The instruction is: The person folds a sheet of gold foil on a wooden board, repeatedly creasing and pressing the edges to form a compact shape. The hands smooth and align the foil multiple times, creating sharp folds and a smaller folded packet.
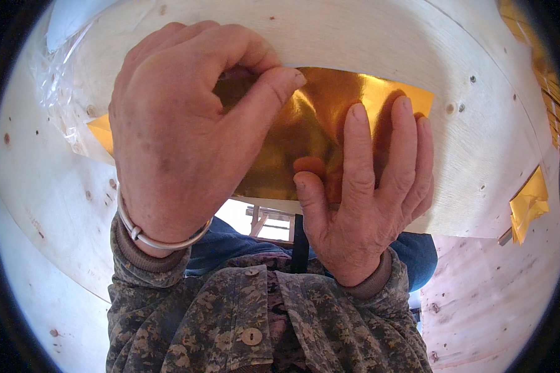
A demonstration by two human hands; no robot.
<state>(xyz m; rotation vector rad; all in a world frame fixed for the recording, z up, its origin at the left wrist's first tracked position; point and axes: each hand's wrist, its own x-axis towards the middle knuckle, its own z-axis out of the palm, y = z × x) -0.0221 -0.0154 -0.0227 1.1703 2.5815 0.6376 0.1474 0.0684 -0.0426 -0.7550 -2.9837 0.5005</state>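
Observation:
A shiny gold foil sheet (pixel 274 168) lies across the pale wooden board in front of me, its surface slightly rippled. My left hand (pixel 174 124) pinches the sheet's far edge between thumb and forefinger; the hand covers much of the sheet's left part. On the right part rests my right hand (pixel 373 186), its fingers stretched out and spread over the foil, with the thumb near the sheet's middle. A light-coloured bangle circles my left wrist.
The knotty plywood board (pixel 479 155) curves around the sheet. Clear crinkled plastic film (pixel 68 87) lies at the left. Folded gold foil (pixel 530 202) sits at the right edge, and more gold sheets (pixel 535 56) are stacked at the far right.

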